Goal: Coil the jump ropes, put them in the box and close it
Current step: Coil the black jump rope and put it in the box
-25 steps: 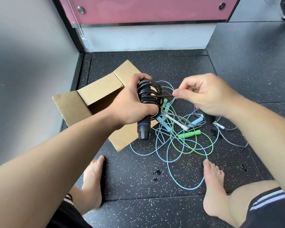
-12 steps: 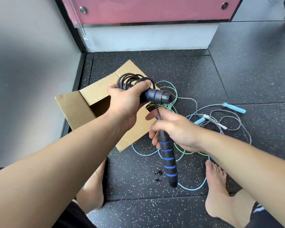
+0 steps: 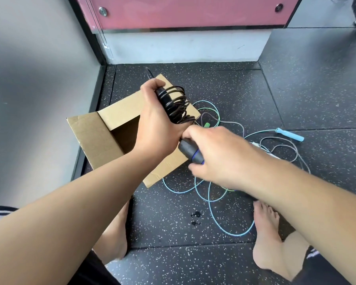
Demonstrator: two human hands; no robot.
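Left hand (image 3: 155, 128) gripping coiled black rope (image 3: 176, 103), box (image 3: 95, 138) open

No text, label, brand, number or sign can be read anywhere: the cardboard box (image 3: 95, 138) is plain brown, and the black jump rope (image 3: 176, 108) and its handles bear no legible marking.

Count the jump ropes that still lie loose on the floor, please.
3: a light blue rope with its handle at the right, a green rope and a grey rope, all tangled together beside the cardboard box. The arm may hide more.
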